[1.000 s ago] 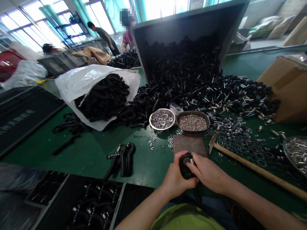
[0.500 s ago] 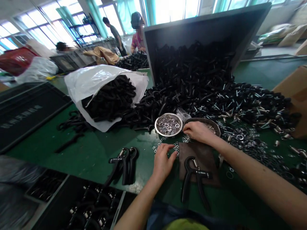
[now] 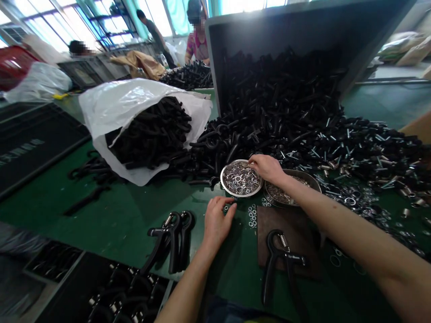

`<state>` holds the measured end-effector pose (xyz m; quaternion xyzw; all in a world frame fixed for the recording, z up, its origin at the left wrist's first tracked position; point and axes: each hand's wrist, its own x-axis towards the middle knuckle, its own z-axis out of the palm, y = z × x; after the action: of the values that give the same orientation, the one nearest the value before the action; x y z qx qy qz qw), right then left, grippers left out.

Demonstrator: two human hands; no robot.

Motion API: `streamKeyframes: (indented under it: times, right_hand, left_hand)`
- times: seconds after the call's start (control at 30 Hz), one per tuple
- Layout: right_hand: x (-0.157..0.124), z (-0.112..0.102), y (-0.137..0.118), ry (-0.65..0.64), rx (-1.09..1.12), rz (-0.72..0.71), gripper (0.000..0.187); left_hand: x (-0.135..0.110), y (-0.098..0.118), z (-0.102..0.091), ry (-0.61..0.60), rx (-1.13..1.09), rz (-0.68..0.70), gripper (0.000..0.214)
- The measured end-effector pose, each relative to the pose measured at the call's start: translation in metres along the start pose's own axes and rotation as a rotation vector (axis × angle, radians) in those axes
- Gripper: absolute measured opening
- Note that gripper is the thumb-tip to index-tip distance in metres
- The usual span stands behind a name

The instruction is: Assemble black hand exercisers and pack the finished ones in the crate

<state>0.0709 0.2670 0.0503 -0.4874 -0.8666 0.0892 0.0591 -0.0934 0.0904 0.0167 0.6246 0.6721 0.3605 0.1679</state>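
Bright windows (image 3: 55, 27) are backing the room, and three people (image 3: 197, 47) are showing beyond the green counter (image 3: 131, 197). From the head view, one tipped gray bin (image 3: 289, 33) is lying open, with black handles (image 3: 256, 116) heaping out of it; one white bag (image 3: 117, 96) is bulging with more, and both are crowding the far side. One oval dish (image 3: 276, 202) is sitting partly hidden beneath the right forearm (image 3: 340, 220).

The right grip (image 3: 267, 168) is reaching to the right edge of one round dish (image 3: 243, 195) of metal rings (image 3: 239, 180), fingers bunching; whether they are pinching anything, I cannot tell. The left grip (image 3: 217, 222) is staying empty, thumb and forefinger parting near the counter.

One spring handle (image 3: 268, 276) is lying partly on one brown plate (image 3: 289, 215), untouched. At least two assembled handles (image 3: 174, 246) are lying left of the left grip.
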Motion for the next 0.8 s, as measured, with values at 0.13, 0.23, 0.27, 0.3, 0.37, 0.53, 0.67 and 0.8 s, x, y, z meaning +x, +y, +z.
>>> streamKeyframes:
  times: [0.13, 0.23, 0.27, 0.3, 0.37, 0.53, 0.67, 0.8]
  right_hand:
    - [-0.005, -0.002, 0.006, -0.021, 0.020, 0.007, 0.023]
    - [-0.009, 0.003, 0.000, -0.071, 0.031, -0.028, 0.016]
    - [-0.009, 0.005, -0.003, -0.082, 0.030, -0.035, 0.016]
    - [-0.009, 0.007, -0.006, -0.090, 0.028, -0.039, 0.016]
    - [-0.009, 0.010, -0.012, -0.100, 0.022, -0.039, 0.017]
    - [-0.008, 0.015, -0.019, -0.102, 0.035, -0.019, 0.017]
    - [-0.006, 0.014, -0.015, -0.102, 0.109, 0.019, 0.013]
    - [-0.011, 0.007, -0.007, -0.062, 0.254, 0.055, 0.017]
  left_hand:
    - [0.016, -0.001, 0.004, 0.023, 0.042, 0.045, 0.012]
    - [0.031, 0.004, 0.010, 0.022, 0.128, 0.067, 0.014]
    - [0.036, 0.006, 0.013, 0.017, 0.169, 0.069, 0.015]
    - [0.041, 0.008, 0.015, 0.006, 0.214, 0.070, 0.015]
    - [0.053, 0.011, 0.020, -0.033, 0.306, 0.067, 0.016]
    - [0.079, 0.012, 0.027, -0.136, 0.426, 0.049, 0.020]
    - [0.085, 0.011, 0.027, -0.137, 0.453, 0.059, 0.020]
    - [0.084, 0.009, 0.020, -0.125, 0.461, 0.075, 0.016]
